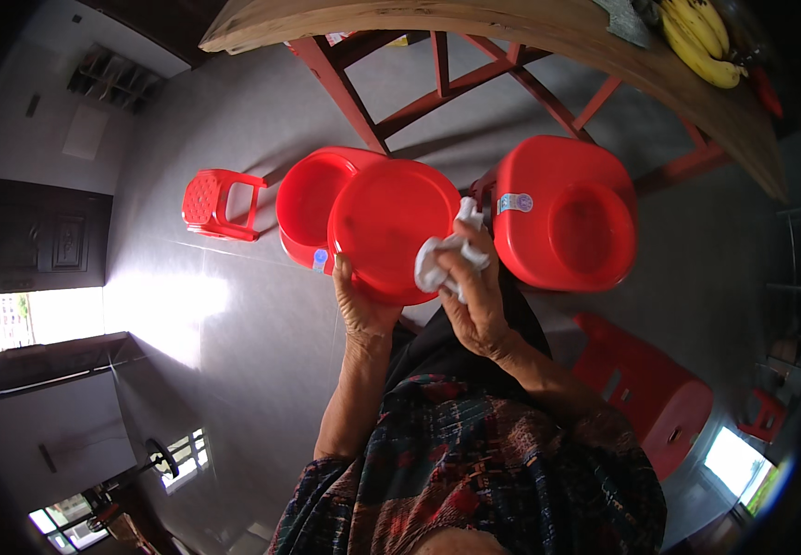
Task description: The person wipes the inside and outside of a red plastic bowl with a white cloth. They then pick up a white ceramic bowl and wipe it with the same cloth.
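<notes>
My left hand [363, 301] grips the near left rim of a round red plastic lid or shallow dish [391, 227], thumb on top and the other fingers mostly hidden under it. A crumpled white cloth [437, 264] is bunched in my right hand [476, 296], at the lid's right edge. Beyond the lid, partly covered by it, is a red plastic piece with a deep round hollow [310, 199]. To the right of my right hand stands a similar red plastic piece [548, 176], with a round hollow and a small label.
A small red stool [211, 199] stands on the grey floor at left. Across the far side runs a wooden table [511, 23] on red legs, with bananas [696, 42] at its right. A red plastic chair or stool [645, 393] is beside me at the lower right.
</notes>
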Demonstrator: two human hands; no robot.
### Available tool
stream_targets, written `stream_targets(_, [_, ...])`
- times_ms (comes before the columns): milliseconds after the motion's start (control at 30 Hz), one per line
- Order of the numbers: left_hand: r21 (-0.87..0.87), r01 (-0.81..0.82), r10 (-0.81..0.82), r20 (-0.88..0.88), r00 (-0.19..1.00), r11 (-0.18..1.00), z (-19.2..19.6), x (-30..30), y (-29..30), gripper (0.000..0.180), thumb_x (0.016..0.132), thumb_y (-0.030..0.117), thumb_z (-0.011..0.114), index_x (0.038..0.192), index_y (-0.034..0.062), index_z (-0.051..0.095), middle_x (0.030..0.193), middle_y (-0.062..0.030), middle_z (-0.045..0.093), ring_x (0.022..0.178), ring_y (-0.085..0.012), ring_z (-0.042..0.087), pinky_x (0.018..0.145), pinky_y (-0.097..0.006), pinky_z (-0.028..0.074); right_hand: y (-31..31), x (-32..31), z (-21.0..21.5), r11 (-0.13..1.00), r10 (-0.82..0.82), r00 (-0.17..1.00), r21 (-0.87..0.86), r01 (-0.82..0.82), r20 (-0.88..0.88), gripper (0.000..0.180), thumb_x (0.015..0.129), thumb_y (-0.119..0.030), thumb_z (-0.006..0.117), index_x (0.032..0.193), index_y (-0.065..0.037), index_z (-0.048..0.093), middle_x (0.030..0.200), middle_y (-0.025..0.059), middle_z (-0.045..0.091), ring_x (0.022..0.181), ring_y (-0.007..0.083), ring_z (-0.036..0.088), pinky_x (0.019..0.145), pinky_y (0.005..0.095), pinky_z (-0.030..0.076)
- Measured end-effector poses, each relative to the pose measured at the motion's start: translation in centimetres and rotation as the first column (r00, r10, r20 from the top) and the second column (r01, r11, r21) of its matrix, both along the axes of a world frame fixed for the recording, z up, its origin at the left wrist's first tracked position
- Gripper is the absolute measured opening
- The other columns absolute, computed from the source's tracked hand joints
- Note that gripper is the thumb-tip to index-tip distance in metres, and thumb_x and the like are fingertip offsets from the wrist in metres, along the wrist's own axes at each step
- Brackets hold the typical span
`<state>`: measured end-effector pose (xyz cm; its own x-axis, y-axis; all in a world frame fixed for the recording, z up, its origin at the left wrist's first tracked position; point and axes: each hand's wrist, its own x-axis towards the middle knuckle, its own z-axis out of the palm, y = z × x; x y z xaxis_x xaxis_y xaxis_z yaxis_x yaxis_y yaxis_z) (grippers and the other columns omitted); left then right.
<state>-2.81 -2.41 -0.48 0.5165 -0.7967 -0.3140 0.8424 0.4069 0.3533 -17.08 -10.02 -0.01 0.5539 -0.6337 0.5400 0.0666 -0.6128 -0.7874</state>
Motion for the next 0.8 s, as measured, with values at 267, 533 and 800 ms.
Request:
stream_targets(267, [-0.037,0.033,-0.034,-0.047,0.998,0.999,0.3,-0.5,0.4,0.069,0.079,0.036,0.070,0.135,0.0094,0.039,0.134,-0.0107,0.047,0.124,-0.0309,0.044,0.104,-0.051,0.037,-5.6,1.3,1.3,0.935,0.020,0.991,0.347,-0.064,0.131,0.039,0.096,-0.026,0.043,0.126,-0.001,0.047,0.128,0.0171,0.045,0.120,0.0285,0.043,0.100,0.0375,0.035])
stream_targets(533, [0.015,-0.009,0.010,-0.064,0.998,1.000,0.4,-0.8,-0.6,0.064,0.080,0.038,0.069,0.132,0.0103,0.044,0.132,-0.0104,0.050,0.122,-0.0302,0.046,0.104,-0.050,0.036,-5.2,2.1,1.5,0.816,-0.114,0.990,0.576,0.043,0.087,0.050,0.096,-0.041,0.041,0.131,-0.004,0.042,0.128,0.0110,0.044,0.111,0.0194,0.048,0.093,0.0300,0.040])
stream_targets(800, [0.084,-0.078,0.084,-0.073,0.994,0.993,0.2,-0.6,-2.1,0.057,0.080,0.036,0.069,0.128,0.0138,0.047,0.131,-0.0077,0.051,0.120,-0.0274,0.048,0.101,-0.047,0.040,1.7,0.9,1.0,0.992,-0.114,0.982,0.036,0.121,-0.151,0.054,0.083,0.005,0.052,0.135,-0.005,0.041,0.141,0.0317,0.016,0.128,0.0500,0.027,0.105,0.0488,0.028])
